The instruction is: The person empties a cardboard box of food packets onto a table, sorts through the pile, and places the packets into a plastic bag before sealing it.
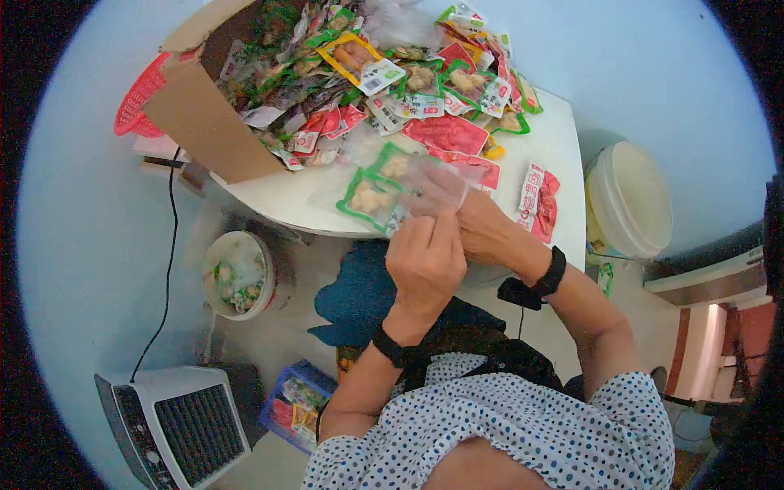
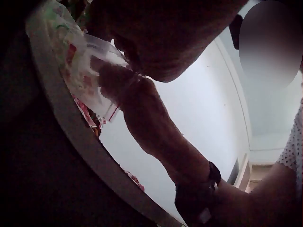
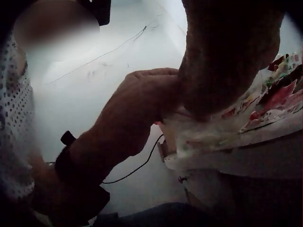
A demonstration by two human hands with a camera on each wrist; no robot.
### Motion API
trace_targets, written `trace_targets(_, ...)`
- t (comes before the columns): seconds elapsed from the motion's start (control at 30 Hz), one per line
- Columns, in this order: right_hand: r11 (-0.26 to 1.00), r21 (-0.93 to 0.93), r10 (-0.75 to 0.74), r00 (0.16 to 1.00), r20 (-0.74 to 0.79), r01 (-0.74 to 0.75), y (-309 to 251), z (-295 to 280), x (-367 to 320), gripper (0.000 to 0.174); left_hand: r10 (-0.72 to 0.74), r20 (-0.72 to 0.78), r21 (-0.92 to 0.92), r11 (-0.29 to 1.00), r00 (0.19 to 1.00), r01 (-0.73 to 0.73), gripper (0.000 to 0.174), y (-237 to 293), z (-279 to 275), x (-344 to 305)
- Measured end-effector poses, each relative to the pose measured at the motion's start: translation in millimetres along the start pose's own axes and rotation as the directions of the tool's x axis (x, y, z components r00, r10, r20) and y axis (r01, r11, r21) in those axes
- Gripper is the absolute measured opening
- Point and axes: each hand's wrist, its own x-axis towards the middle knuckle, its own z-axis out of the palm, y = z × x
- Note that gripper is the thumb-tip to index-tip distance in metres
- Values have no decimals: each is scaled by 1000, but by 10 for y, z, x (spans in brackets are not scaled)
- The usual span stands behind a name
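A clear plastic zip bag (image 1: 445, 186) is stretched between both hands over the table's front edge. My left hand (image 1: 426, 260) pinches the bag's rim, its fingers curled. My right hand (image 1: 480, 219) reaches into the bag's mouth, its extended fingers showing through the film in the left wrist view. Two green-edged packets with pale, lumpy food, a nearer packet (image 1: 371, 201) and a farther packet (image 1: 396, 166), lie at the bag's far end, just beyond the right fingertips. In the right wrist view the left hand (image 3: 151, 87) overlaps the dark near hand.
A large heap of sealed food packets (image 1: 441, 131) spills from a cardboard box (image 1: 208, 122) across the white table (image 1: 563, 135). One red-and-white packet (image 1: 537, 202) lies apart at right. Buckets stand left (image 1: 261, 273) and right (image 1: 629, 200); a blue crate (image 1: 298, 404) and an air cooler (image 1: 184, 425) are below.
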Motion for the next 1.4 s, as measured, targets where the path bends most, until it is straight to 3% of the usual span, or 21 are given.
trace_targets(0.17, 995, -54, -84, 996, 37, 86, 21, 199, 23, 55, 77, 30, -85, 994, 997, -75, 23, -37, -24, -10)
trace_targets(0.27, 963, -234, -143, 989, -30, 132, 154, 534, 45, 58, 112, 40, -84, 991, 993, -108, 26, -52, -42, -15)
trace_targets(0.47, 943, -295, -151, 988, 41, 157, 313, 829, 184, 63, 155, 93, -67, 987, 984, -149, 25, -49, -69, -5)
trace_targets(0.57, 965, -227, -118, 990, 80, 134, 274, 771, 257, 62, 163, 139, -24, 987, 977, -161, 20, -18, -73, -3)
trace_targets(0.67, 933, -333, -194, 970, -146, 137, 207, 750, 175, 57, 87, 67, -8, 996, 994, -87, 15, 94, -72, -32)
trace_targets(0.77, 984, -39, -177, 971, -160, 173, 124, 222, -17, 51, 54, 74, 1, 999, 996, -54, 15, 136, -106, -74)
trace_targets(0.87, 997, 55, -51, 996, -70, 55, 90, -75, -261, 46, 88, 17, 7, 996, 996, -88, 17, 94, -53, -99)
trace_targets(0.97, 992, 128, -2, 993, -117, 17, 239, -357, -671, 33, 64, -3, -5, 998, 998, -64, 18, 114, -6, -152)
trace_targets(1.0, 973, 202, 167, 946, -277, -113, 308, -388, -721, 28, 66, 0, 0, 998, 998, -66, 18, 115, 7, -158)
trace_targets(1.03, 929, 295, 334, 847, -414, -222, 402, -421, -744, 23, 68, 3, 6, 998, 998, -68, 18, 111, 15, -164)
trace_targets(1.1, 771, 365, 636, 652, -413, -521, 711, -585, -717, 23, 60, 27, 20, 998, 998, -61, 19, 115, 22, -202)
trace_targets(1.17, 611, 321, 791, 541, -285, -724, 1166, -658, -737, 29, 25, 72, 37, 999, 997, -28, 22, 128, 13, -236)
trace_targets(1.33, 402, 82, 905, 382, -190, -912, 1894, -369, -686, 36, -18, 112, 91, 996, 993, 8, 29, 237, -79, -227)
trace_targets(1.4, 393, 93, 914, 378, -148, -915, 1992, -283, -670, 35, -11, 101, 99, 995, 995, 1, 30, 252, -96, -253)
